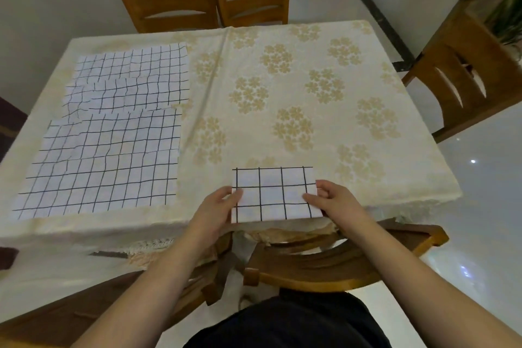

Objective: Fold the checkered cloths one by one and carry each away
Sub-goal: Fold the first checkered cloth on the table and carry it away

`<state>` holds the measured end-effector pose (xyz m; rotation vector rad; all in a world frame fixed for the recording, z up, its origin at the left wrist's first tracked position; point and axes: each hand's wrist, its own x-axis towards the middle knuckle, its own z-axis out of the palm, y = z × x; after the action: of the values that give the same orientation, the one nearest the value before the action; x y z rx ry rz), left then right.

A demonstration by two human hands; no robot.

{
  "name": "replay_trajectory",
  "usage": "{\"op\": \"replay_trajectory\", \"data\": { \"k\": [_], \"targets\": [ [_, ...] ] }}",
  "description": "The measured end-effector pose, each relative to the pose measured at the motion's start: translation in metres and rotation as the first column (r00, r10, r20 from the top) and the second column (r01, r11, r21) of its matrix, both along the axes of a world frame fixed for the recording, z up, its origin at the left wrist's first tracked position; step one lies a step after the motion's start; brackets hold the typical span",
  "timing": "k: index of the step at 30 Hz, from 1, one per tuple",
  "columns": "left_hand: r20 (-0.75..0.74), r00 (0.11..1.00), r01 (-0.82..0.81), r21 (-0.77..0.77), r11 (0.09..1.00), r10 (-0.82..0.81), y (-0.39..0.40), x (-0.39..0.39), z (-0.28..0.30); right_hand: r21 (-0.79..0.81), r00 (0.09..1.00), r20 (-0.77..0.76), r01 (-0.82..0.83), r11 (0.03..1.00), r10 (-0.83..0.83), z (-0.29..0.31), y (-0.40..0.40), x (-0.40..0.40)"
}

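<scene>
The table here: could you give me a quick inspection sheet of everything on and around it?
Surface: table under a cream floral tablecloth.
Job's things: folded checkered cloth at the near edge; two unfolded checkered cloths, far and near, flat on the left side.
Clutter: nothing seen.
Hands: left hand and right hand each pinch a side of the folded cloth.
Cables: nothing seen.
Surroundings: wooden chairs at the far, right and near sides; pale glossy floor.

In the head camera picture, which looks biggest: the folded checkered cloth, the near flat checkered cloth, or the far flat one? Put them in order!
1. Near flat checkered cloth, which looks biggest.
2. Far flat checkered cloth. It may match the near one; it is just farther away, so I'm unsure.
3. Folded checkered cloth, held by both hands, clearly smallest.
</scene>
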<state>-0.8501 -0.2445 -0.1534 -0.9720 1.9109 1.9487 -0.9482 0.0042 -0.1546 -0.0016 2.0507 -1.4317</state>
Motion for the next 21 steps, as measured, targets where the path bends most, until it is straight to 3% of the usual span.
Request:
{"op": "replay_trajectory", "data": {
  "k": [4, 10, 14, 21],
  "targets": [
    [-0.083, 0.996, -0.025, -0.098, 0.995, 0.016, -0.001, 0.018, 0.006, -0.056, 0.997, -0.037, 0.067, 0.996, -0.069, 0.019, -0.001, 0.04],
    [-0.093, 0.995, 0.03, 0.042, 0.999, -0.026, 0.013, 0.042, 0.015, -0.12, 0.98, 0.02, 0.199, 0.973, -0.198, 0.036, 0.004, 0.088],
    [-0.011, 1.0, -0.019, 0.188, 0.982, 0.021, 0.03, 0.049, 0.027, -0.173, 0.95, 0.057, 0.313, 0.934, -0.307, 0.048, 0.021, 0.111],
    [-0.045, 0.994, 0.105, 0.159, 0.982, -0.099, 0.065, 0.051, 0.042, -0.206, 0.892, 0.052, 0.45, 0.869, -0.449, 0.05, 0.066, 0.144]
  ]
}}
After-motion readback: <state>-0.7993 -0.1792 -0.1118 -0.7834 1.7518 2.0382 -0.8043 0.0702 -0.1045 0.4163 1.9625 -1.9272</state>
